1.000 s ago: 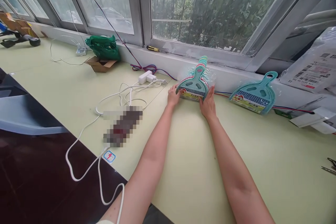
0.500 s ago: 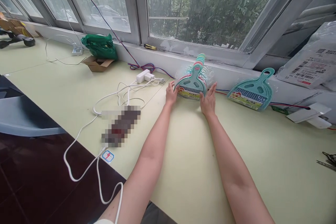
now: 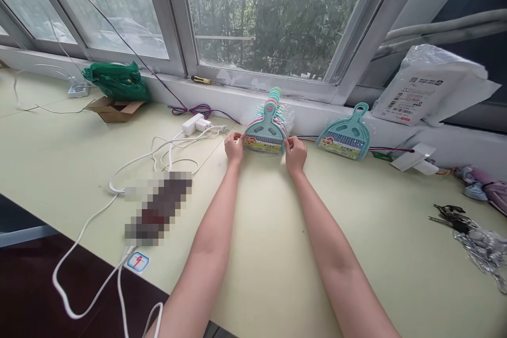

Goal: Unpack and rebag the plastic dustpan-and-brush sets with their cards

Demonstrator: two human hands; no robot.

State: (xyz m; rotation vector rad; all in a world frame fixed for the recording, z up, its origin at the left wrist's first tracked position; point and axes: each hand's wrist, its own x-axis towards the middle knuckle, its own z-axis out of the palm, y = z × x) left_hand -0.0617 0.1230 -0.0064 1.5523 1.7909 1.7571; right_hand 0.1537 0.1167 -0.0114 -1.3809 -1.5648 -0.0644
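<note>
A row of dustpan-and-brush sets [image 3: 264, 131] in clear plastic stands upright against the window ledge, a teal one in front with pink and teal ones behind. My left hand [image 3: 234, 148] pinches the left edge of the front set. At its right edge my right hand [image 3: 295, 155] is closed on the same set, thumb and fingers together. To the right, another teal dustpan set [image 3: 344, 134] leans against the ledge, touched by neither hand.
White cables and a charger [image 3: 194, 124] lie left of my arms, near a blurred dark object [image 3: 160, 208]. Further left are a green bag [image 3: 114, 80] and an open carton [image 3: 114, 110]. A plastic-wrapped package [image 3: 412, 90] and keys [image 3: 451, 216] are at the right.
My right hand's spread fingers have closed on the front set's right edge, and my left hand now pinches the left edge. The view has turned to the right.
</note>
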